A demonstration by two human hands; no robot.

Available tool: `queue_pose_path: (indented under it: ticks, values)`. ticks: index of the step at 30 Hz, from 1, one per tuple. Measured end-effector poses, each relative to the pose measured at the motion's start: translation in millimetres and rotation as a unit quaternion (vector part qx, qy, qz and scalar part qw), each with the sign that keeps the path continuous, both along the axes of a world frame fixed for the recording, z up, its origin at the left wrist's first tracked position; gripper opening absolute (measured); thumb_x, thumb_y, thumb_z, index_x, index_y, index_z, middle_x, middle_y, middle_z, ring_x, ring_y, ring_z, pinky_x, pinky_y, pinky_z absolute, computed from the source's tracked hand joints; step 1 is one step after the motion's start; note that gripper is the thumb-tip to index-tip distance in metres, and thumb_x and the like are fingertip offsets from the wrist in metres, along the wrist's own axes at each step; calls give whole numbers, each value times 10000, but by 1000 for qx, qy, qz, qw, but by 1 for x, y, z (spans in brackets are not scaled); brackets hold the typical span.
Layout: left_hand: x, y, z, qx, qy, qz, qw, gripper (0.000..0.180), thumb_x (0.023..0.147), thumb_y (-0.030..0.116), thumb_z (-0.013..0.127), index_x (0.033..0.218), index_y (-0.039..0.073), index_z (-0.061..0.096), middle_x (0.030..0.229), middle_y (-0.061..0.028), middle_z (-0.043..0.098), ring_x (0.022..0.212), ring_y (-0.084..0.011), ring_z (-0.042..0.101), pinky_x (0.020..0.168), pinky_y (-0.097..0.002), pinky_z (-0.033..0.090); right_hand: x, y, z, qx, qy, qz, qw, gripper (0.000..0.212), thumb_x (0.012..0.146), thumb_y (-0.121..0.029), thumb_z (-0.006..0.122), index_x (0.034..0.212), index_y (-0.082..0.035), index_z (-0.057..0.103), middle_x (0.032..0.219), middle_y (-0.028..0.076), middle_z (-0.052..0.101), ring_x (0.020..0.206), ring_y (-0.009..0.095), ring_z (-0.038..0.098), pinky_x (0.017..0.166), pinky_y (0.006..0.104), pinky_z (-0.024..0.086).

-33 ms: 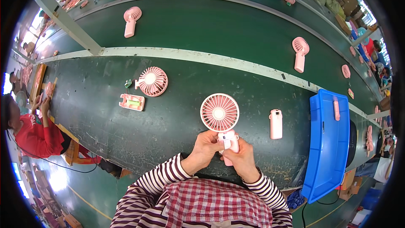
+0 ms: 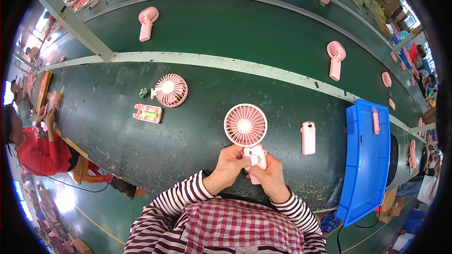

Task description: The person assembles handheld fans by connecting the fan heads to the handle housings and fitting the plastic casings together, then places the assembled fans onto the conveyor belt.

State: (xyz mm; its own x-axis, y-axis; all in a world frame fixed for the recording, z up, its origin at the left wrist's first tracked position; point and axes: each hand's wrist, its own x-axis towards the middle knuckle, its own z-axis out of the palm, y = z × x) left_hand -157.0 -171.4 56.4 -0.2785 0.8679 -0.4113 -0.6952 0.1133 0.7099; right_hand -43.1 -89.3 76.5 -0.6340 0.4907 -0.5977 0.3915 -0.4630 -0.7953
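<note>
A pink handheld fan (image 2: 245, 125) is held upright by its handle between both hands, its round grille pointing away from me. My left hand (image 2: 229, 165) is closed on the handle from the left, thumb on its front. From the right, my right hand (image 2: 270, 175) grips the lower handle, thumb pressed against it. Right of the fan lies a pink handle shell (image 2: 308, 138) on the dark green bench. To the left rest a pink fan head (image 2: 169, 91), a small green circuit board (image 2: 143, 93) and an open handle half (image 2: 147, 113) with a green battery in it.
A blue tray (image 2: 352, 169) at the right holds a pink part (image 2: 375, 122). Beyond a pale rail (image 2: 207, 60), fans lie on a green conveyor (image 2: 235, 33). A person in red (image 2: 42, 153) works at the far left. A metal post (image 2: 77, 28) rises at the upper left.
</note>
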Motion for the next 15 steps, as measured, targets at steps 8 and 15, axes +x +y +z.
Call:
queue_pose_path:
  ticks: [8, 15]
  values:
    - [-8, 6, -5, -57, 31, -15, 998, 308, 841, 67, 535, 1135, -23, 509, 1086, -114, 588, 917, -142, 580, 751, -261, 480, -9, 6, -12, -82, 108, -57, 989, 208, 759, -57, 596, 930, 57, 561, 782, 81, 608, 644, 120, 595, 565, 246, 500]
    - [-55, 40, 12, -46, 15, -20, 999, 269, 842, 77, 434, 1072, -46, 499, 1023, -194, 596, 917, -252, 601, 802, -358, 497, -17, 11, -45, 70, 206, -86, 972, 309, 871, -171, 536, 1081, 56, 521, 812, 79, 619, 675, 113, 593, 578, 245, 493]
